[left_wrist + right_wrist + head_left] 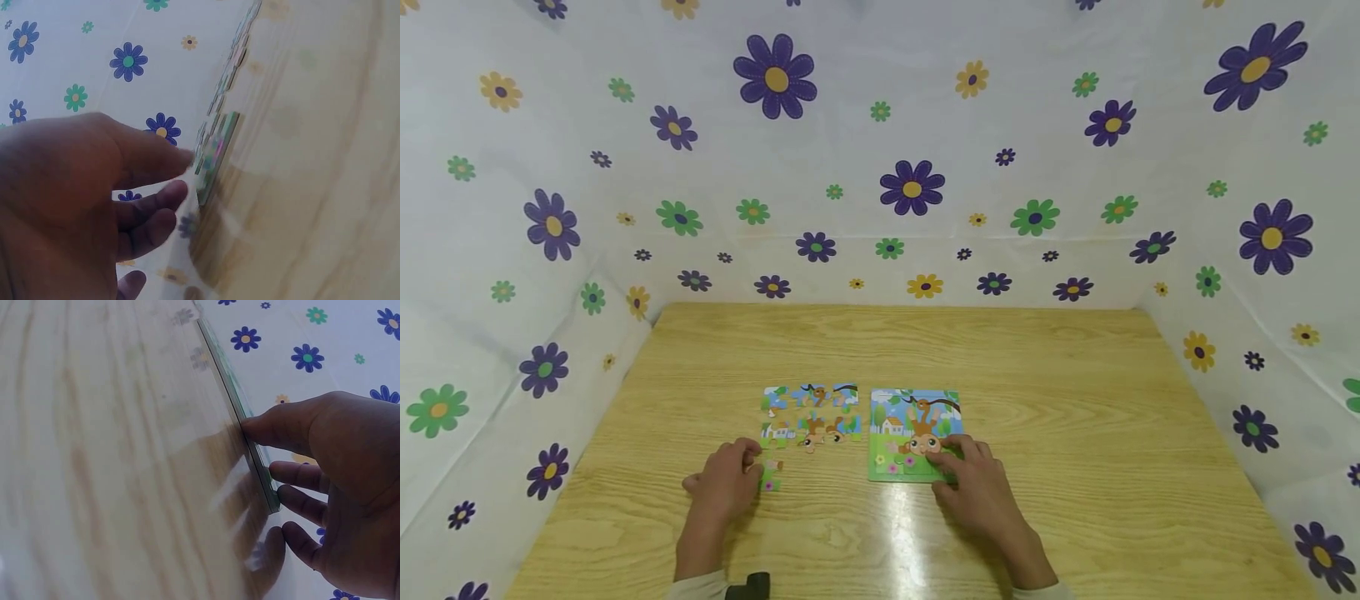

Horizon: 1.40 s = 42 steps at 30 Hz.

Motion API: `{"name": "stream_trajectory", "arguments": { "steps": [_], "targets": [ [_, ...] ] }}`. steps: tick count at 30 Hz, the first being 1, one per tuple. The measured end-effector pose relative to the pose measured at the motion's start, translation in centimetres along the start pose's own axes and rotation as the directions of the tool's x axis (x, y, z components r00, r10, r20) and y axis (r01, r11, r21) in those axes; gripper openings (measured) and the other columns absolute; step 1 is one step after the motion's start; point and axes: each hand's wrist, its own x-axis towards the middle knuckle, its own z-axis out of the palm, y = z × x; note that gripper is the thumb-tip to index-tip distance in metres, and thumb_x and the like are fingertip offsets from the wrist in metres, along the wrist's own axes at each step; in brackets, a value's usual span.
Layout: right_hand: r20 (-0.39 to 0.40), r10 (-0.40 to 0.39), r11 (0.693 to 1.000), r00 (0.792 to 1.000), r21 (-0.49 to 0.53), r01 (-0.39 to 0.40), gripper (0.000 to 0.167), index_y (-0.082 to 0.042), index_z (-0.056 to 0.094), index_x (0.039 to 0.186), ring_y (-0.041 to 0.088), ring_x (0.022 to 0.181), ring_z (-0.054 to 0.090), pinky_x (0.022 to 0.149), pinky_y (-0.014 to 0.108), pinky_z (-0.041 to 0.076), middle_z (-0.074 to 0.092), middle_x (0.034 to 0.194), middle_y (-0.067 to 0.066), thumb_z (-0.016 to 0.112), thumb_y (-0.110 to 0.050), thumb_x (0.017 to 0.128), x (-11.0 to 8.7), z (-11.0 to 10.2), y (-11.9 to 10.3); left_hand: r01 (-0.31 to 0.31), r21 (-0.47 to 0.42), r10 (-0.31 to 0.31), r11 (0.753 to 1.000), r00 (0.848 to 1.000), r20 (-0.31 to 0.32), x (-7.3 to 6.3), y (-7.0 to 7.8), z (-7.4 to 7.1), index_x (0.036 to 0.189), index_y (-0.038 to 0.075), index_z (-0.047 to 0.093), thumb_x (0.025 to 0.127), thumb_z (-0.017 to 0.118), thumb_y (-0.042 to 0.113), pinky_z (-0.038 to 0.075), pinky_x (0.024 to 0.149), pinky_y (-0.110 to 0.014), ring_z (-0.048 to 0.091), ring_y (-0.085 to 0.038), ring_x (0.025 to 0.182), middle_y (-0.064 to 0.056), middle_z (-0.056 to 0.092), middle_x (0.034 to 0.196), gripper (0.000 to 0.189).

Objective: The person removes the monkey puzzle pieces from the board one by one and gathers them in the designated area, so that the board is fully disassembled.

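A square monkey puzzle (891, 408) in a green-edged board lies flat on the table; its picture shows an upside-down monkey, a house and flowers. My right hand (981, 487) rests its fingers on the lower right of this board, the thumb close to the near edge. Left of the board, loose puzzle pieces (777, 431) lie in rows with gaps between them. Beside the lowest of them, a flowered green piece (771, 484), is my left hand (726, 479), its fingers loosely bent. In the left wrist view, the thumb tip reaches the pieces' edge; contact is unclear.
The wooden table (1075, 375) runs back to a white flower-patterned cloth (1000, 108) that also hangs along both sides. A small dark object (751, 586) shows by the left sleeve at the bottom edge.
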Motion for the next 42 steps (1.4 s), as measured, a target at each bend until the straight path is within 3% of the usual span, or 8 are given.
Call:
{"name": "stream_trajectory", "arguments": {
  "steps": [5,11,17,20,25,31,36,42],
  "targets": [
    [-0.008,-0.008,1.0,1.0,0.006,0.008,0.038,-0.023,0.07,0.118,0.033,0.121,0.049,0.088,0.053,0.045,0.055,0.131,0.002,0.075,-0.024,0.08,0.0,0.0,-0.1,-0.036,-0.045,0.034,0.998,0.998,-0.051,0.7,0.7,1.0,0.112,0.009,0.062,0.095,0.054,0.024,0.028,0.084,-0.061,0.056,-0.026,0.097,-0.004,0.061,0.102,0.024],
    [-0.019,-0.014,1.0,1.0,-0.001,0.014,0.034,-0.022,0.071,0.112,0.035,0.118,0.051,0.085,0.055,0.046,0.058,0.127,0.005,0.077,-0.021,0.078,0.2,-0.1,-0.2,-0.134,-0.06,0.13,0.989,0.989,-0.067,1.2,3.4,3.0,0.101,0.014,0.065,0.092,0.057,0.022,0.029,0.084,-0.056,0.055,-0.019,0.092,0.003,0.061,0.093,0.014],
    [-0.039,-0.004,0.999,0.999,0.04,0.006,0.033,-0.023,0.071,0.108,0.033,0.114,0.053,0.083,0.053,0.046,0.059,0.124,0.003,0.078,-0.018,0.076,0.2,-0.2,-0.3,-0.293,0.017,0.293,0.956,0.954,-0.056,1.3,6.6,5.5,0.091,0.02,0.065,0.09,0.059,0.021,0.034,0.078,-0.05,0.055,-0.013,0.087,0.009,0.062,0.089,0.006],
    [-0.079,-0.018,0.998,0.997,0.066,0.023,0.032,-0.022,0.072,0.107,0.031,0.111,0.053,0.082,0.051,0.046,0.06,0.12,0.003,0.078,-0.015,0.076,0.2,-0.1,-0.2,-0.34,0.037,0.341,0.94,0.94,-0.03,1.1,7.9,6.5,0.091,0.02,0.064,0.091,0.059,0.023,0.035,0.078,-0.049,0.056,-0.013,0.088,0.01,0.063,0.092,0.006],
    [-0.138,-0.018,0.995,0.99,0.093,0.031,0.025,-0.021,0.073,0.103,0.028,0.108,0.054,0.084,0.049,0.046,0.062,0.115,0.002,0.076,-0.013,0.08,0.3,-0.3,-0.1,-0.374,0.044,0.374,0.927,0.928,0.003,0.9,9.6,7.5,0.095,0.023,0.065,0.092,0.06,0.026,0.035,0.083,-0.053,0.056,-0.015,0.094,0.008,0.061,0.097,0.007],
    [-0.103,0.079,0.993,0.991,0.097,-0.069,0.024,-0.02,0.073,0.108,0.032,0.115,0.051,0.09,0.053,0.043,0.061,0.121,0.004,0.074,-0.019,0.084,0.2,-0.5,0.1,-0.416,0.036,0.414,0.908,0.908,0.067,1.1,11.1,8.5,0.101,0.024,0.064,0.092,0.063,0.03,0.033,0.085,-0.052,0.052,-0.021,0.105,0.004,0.057,0.106,0.011],
    [-0.063,0.132,0.989,0.989,0.076,-0.127,0.031,-0.016,0.07,0.116,0.033,0.119,0.049,0.092,0.056,0.043,0.058,0.126,0.006,0.072,-0.024,0.086,0.1,-0.7,0.4,-0.459,0.039,0.453,0.888,0.885,0.104,1.2,12.3,9.5,0.108,0.026,0.063,0.093,0.06,0.035,0.031,0.083,-0.047,0.048,-0.018,0.103,0.005,0.056,0.112,0.018],
    [-0.056,0.113,0.993,0.992,0.042,-0.111,0.033,-0.015,0.069,0.118,0.035,0.12,0.049,0.092,0.058,0.043,0.057,0.127,0.006,0.072,-0.023,0.086,0.2,-0.5,0.7,-0.449,0.082,0.438,0.89,0.89,0.126,1.1,13.3,10.3,0.112,0.026,0.062,0.094,0.056,0.044,0.027,0.079,-0.042,0.044,-0.015,0.098,0.007,0.055,0.116,0.026]
  ]
}}
